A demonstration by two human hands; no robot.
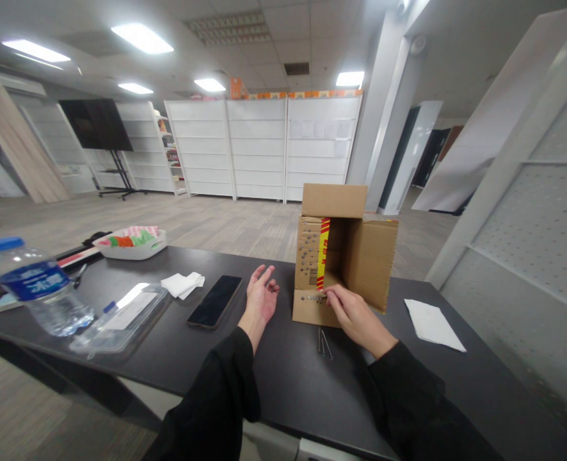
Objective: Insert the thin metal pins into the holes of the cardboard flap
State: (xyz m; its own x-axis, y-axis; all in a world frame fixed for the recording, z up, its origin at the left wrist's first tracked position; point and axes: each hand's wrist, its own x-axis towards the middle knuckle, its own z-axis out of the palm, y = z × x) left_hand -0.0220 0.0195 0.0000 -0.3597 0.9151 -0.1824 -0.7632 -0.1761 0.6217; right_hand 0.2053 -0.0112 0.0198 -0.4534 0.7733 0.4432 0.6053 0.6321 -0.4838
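An opened cardboard box (307, 269) stands on the dark table, its openings facing me and its flaps spread. Several small round metal heads dot its left flap, and a row of them runs along the lower flap (307, 314). My right hand (360, 317) is at that lower flap, thumb and index finger pinched at the end of the row; what they hold is too small to make out. Below the flap lie several long thin nails (324, 346). Left of the box, my left hand (263, 298) rests palm up with loosely curled, parted fingers, holding nothing.
A phone (215, 302), white tissues (182, 285), a clear plastic case (125, 317) and a water bottle (38, 288) are to the left. A white basket (132, 250) with colourful contents stands behind them. Folded white paper (434, 324) lies at right, near a perforated panel (543, 224).
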